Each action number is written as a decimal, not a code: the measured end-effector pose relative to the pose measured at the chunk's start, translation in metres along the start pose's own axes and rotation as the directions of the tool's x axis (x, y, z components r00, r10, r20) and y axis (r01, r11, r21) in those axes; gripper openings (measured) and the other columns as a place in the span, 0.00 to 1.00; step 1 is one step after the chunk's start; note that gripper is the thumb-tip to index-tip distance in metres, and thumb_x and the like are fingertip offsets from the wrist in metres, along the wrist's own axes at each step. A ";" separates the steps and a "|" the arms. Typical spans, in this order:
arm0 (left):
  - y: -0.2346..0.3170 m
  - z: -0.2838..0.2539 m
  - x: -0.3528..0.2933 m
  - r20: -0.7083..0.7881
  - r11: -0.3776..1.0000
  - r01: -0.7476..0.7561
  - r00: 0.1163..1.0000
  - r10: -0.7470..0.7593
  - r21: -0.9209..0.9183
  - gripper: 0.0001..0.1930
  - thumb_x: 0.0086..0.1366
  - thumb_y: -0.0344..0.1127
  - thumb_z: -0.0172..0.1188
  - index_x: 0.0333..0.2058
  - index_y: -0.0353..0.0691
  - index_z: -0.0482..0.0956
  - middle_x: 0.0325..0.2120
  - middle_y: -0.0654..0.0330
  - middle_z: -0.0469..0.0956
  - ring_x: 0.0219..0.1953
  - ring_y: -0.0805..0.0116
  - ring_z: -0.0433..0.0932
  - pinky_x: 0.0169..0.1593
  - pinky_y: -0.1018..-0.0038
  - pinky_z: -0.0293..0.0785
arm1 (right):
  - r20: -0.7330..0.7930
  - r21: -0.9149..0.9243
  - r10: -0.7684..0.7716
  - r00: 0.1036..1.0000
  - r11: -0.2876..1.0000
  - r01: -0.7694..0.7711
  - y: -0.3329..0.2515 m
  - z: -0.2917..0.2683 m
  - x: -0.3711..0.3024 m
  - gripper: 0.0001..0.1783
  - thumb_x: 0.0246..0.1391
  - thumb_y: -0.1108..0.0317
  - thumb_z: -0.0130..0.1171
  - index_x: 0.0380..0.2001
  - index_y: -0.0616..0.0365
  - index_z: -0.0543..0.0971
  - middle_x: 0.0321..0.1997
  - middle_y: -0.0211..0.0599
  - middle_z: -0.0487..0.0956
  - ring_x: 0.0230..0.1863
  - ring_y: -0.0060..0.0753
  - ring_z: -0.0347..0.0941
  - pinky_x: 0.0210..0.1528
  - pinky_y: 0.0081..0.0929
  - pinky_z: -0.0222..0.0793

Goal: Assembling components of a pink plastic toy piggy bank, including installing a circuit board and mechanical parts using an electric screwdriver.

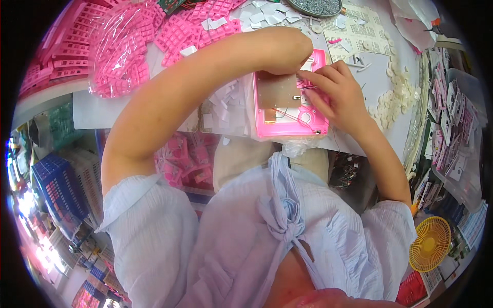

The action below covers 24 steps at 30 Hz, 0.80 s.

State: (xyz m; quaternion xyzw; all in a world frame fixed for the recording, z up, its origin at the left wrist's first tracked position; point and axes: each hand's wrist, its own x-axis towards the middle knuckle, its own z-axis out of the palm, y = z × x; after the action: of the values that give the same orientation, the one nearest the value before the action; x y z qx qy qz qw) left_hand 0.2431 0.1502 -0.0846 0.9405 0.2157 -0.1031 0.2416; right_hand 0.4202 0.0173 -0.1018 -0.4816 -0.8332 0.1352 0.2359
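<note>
A pink plastic housing (262, 123) lies at the table's front edge, with a brown circuit board (277, 92) over its middle. Red wires and a pink ring (306, 117) show in its lower part. My left hand (290, 51) is curled closed over the upper side of the board; what its fingertips hold is hidden. From the right, my right hand (341, 95) reaches over the housing's right wall. Its index finger and thumb are bent around something small and thin beside the board's right edge, which I cannot make out.
Pink key grids (177, 41) and a clear bag (120, 56) of them are heaped at left. White discs (398, 97) lie at right. A metal dish (318, 6) of small metal parts stands at the back. White pieces (269, 14) lie near it; a clear bin (462, 138) is far right.
</note>
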 end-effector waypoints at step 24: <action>-0.011 0.031 -0.108 -0.684 0.823 0.057 0.525 -0.506 -0.565 0.08 0.65 0.28 0.63 0.41 0.35 0.83 0.27 0.66 0.80 0.27 0.82 0.72 0.31 0.81 0.68 | 0.056 -0.001 -0.076 0.995 0.997 0.076 -0.002 -0.014 0.003 0.17 0.46 0.74 0.65 0.43 0.55 0.84 0.37 0.35 0.78 0.39 0.40 0.72 0.41 0.34 0.73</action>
State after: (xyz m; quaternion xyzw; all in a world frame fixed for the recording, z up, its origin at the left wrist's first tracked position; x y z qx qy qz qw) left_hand 0.1397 0.1048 -0.0839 0.7397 0.4747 0.3563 0.3171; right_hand 0.4249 0.0192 -0.0880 -0.4457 -0.8575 0.1385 0.2167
